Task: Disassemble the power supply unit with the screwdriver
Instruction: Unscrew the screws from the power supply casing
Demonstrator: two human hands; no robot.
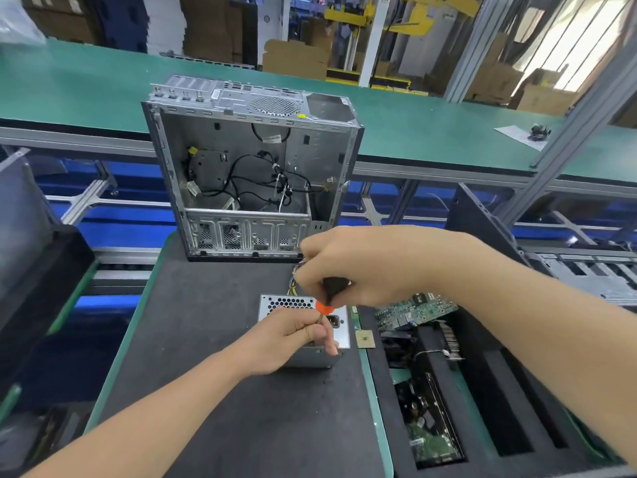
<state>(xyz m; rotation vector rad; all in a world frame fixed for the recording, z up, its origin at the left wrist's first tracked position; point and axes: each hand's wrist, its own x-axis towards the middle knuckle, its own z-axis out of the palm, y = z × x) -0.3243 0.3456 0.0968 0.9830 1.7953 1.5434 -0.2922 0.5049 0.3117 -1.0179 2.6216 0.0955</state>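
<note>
Dark worktop [206, 374] has bare room left and near of the power supply unit [272, 305], which sits at its right edge just beside a foam tray [482, 374], open computer case [255, 150] just behind; right hand [372, 267] grips the upright screwdriver [324, 308] handle from above, left hand [282, 339] pinches its shaft.

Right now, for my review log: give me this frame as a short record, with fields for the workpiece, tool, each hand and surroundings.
power supply unit: on the black mat, vented face up
screwdriver: roughly upright over it, tip hidden
right hand: grips the black handle
left hand: pinches the shaft below the orange collar
behind: open computer case, cables inside
right side: foam tray with a circuit board
</note>
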